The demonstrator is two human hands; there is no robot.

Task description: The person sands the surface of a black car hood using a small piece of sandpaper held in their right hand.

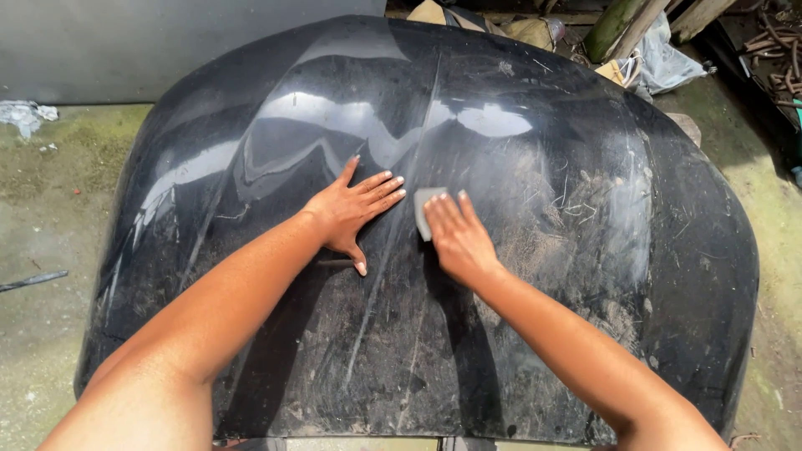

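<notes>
Pressing a small grey pad (423, 210) on a big black car hood (535, 276) with two bare hands.

From the head view, the right hand (458, 240) lies flat on the pad near the middle of the hood, fingers straight, pinning it down, not clenched. The left hand (352, 213) rests just beside it at 9 o'clock, spread wide and holding nothing. The hood is shiny at 12 o'clock, dusty and scratched toward 3 and 6 o'clock. Mossy concrete ground (50, 217) lies all around, with a grey wall (150, 42) at 11 o'clock and scrap wood (635, 25) at 1 o'clock.
</notes>
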